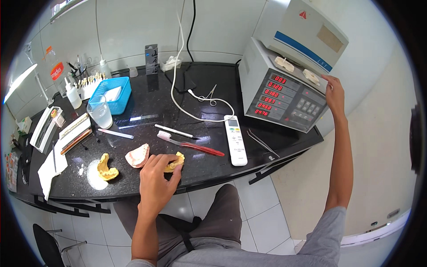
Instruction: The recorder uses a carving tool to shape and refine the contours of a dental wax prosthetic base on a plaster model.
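The left hand [155,178] is seen at lower centre of the frame, resting on the black counter [209,164]. Its fingers are curled around a yellow tooth cast [175,161], which is pinched between thumb and fingertips and lies directly under and to the upper right of the palm. The long axis of the cast runs roughly left to right across the frame.

A pink cast [138,155] lies just beside the hand, to its upper left, and a second yellow cast [106,168] lies farther left, well apart from the hand.

The right hand [334,93] is extended to the upper right of the frame. Its fingers are held loosely together, with the fingertips touching the open lid edge of the grey oven [284,95]. Nothing is seen gripped in it.

The held cast is therefore far nearer the left hand; the oven lies to its upper right, across the red toothbrush [191,144] and white remote [235,140].
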{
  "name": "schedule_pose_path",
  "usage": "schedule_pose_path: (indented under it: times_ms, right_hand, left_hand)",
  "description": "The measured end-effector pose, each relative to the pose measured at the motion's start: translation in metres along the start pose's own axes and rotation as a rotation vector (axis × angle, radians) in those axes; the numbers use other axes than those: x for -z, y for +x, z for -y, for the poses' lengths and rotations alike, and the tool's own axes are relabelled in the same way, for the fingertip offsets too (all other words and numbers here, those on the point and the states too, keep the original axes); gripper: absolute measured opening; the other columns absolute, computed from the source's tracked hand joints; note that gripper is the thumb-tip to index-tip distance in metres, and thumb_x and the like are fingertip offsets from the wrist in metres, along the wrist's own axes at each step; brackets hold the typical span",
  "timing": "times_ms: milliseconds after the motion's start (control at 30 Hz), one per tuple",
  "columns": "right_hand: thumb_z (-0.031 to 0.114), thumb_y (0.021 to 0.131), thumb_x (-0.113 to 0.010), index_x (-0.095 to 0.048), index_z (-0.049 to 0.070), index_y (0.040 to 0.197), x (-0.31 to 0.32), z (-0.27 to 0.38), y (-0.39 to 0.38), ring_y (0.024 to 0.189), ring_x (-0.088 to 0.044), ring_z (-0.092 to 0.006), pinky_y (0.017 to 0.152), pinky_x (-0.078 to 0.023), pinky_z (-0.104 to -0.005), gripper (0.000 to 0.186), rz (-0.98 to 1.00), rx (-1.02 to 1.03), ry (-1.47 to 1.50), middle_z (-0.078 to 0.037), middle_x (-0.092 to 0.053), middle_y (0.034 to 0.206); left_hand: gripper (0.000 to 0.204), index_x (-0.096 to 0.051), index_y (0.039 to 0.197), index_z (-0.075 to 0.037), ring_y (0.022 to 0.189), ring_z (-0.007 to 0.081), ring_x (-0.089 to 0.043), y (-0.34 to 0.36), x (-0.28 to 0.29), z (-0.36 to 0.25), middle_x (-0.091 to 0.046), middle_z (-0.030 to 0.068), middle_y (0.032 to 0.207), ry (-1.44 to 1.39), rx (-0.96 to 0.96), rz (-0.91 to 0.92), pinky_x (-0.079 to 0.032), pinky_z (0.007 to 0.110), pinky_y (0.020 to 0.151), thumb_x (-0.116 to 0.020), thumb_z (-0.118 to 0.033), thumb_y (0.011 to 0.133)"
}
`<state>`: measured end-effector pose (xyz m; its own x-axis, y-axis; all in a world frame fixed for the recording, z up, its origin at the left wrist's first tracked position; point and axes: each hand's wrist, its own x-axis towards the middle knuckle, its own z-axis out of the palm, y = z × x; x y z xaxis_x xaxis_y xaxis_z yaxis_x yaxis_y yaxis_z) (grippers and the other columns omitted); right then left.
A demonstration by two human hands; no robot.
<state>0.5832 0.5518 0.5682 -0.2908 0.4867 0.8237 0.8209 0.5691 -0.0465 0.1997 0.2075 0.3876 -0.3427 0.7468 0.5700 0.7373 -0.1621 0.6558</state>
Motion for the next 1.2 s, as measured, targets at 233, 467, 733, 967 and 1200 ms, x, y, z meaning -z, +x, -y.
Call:
schedule_pose_path:
  times_ms: [233, 467, 733, 967, 1200]
  right_hand:
    - [-0.010, 0.073, -0.042, -0.071, 0.010, 0.113, -0.024, -0.022, 0.016, 0.114, -0.057, -0.0389, 0.099, -0.045, -0.0410, 0.053, 0.248, 0.052, -0.209, -0.024, -0.056, 0.128]
    - [0.006, 0.084, -0.058, -0.072, 0.006, 0.099, -0.018, -0.010, 0.025, 0.103, -0.063, -0.0324, 0.089, -0.049, -0.0395, 0.020, 0.138, 0.021, -0.119, -0.017, -0.065, 0.115]
    - [0.026, 0.083, -0.071, -0.073, 0.005, 0.089, -0.020, -0.013, 0.053, 0.074, -0.066, -0.0240, 0.070, -0.049, -0.0345, 0.022, 0.309, -0.182, -0.024, -0.011, -0.071, 0.078]
    - [0.031, 0.081, -0.072, -0.074, 0.004, 0.084, -0.026, -0.008, 0.059, 0.070, -0.065, -0.0238, 0.068, -0.048, -0.0347, 0.027, 0.416, -0.185, -0.106, -0.012, -0.069, 0.074]
    - [0.030, 0.081, -0.072, -0.075, 0.005, 0.085, -0.033, -0.013, 0.064, 0.070, -0.065, -0.0247, 0.067, -0.048, -0.0351, 0.025, 0.419, -0.202, -0.150, -0.012, -0.069, 0.073]
  left_hand:
    - [0.016, -0.065, 0.093, -0.001, 0.075, 0.0289, -0.056, -0.002, -0.001, 0.003, -0.064, 0.0111, 0.082, 0.025, 0.002, 0.001, -0.044, 0.039, 0.068, -0.070, -0.008, 0.079]
    - [0.014, -0.065, 0.091, 0.000, 0.075, 0.0289, -0.058, 0.000, -0.002, 0.000, -0.064, 0.0116, 0.081, 0.052, 0.003, 0.000, -0.044, 0.038, 0.070, -0.068, -0.006, 0.079]
    - [0.012, -0.065, 0.091, 0.000, 0.075, 0.0287, -0.058, 0.000, -0.004, -0.003, -0.064, 0.0117, 0.081, 0.064, 0.013, -0.013, -0.044, 0.036, 0.072, -0.066, -0.004, 0.079]
    - [0.014, -0.064, 0.090, -0.001, 0.073, 0.0284, -0.056, 0.000, -0.005, 0.000, -0.063, 0.0106, 0.080, 0.076, -0.006, -0.020, -0.044, 0.038, 0.068, -0.069, -0.007, 0.079]
    - [0.013, -0.064, 0.089, -0.001, 0.073, 0.0288, -0.056, 0.000, -0.006, 0.001, -0.063, 0.0105, 0.080, 0.076, -0.009, -0.034, -0.044, 0.038, 0.068, -0.070, -0.006, 0.079]
